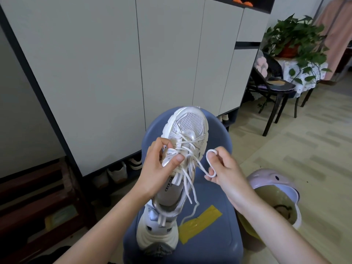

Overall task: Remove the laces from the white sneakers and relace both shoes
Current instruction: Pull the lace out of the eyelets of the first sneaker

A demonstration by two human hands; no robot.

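White lace (187, 168) still crossed the upper eyelets of the sneaker (182, 149) held toe-up over a blue stool (215, 216), so the job looked to be at the unlacing stage, or possibly early in relacing; the picture alone did not settle which. At nine o'clock of the shoe, the left hand (162, 166) gripped its side, thumb pressed across the tongue and fingers curled behind the upper. On the insole, black print read "CECE" followed by letters I could not make out fully. At three o'clock of the shoe, the right hand (224, 168) pinched a loop of the lace between fingertips and thumb, the strand running slack back to the eyelets, while loose ends hung down toward six o'clock. A second white sneaker (158, 235) stood heel-up on the stool below, beside a strip of yellow tape (200, 225). Next, the pinched loop probably needed drawing outward through its eyelet while the left hand steadied the shoe.
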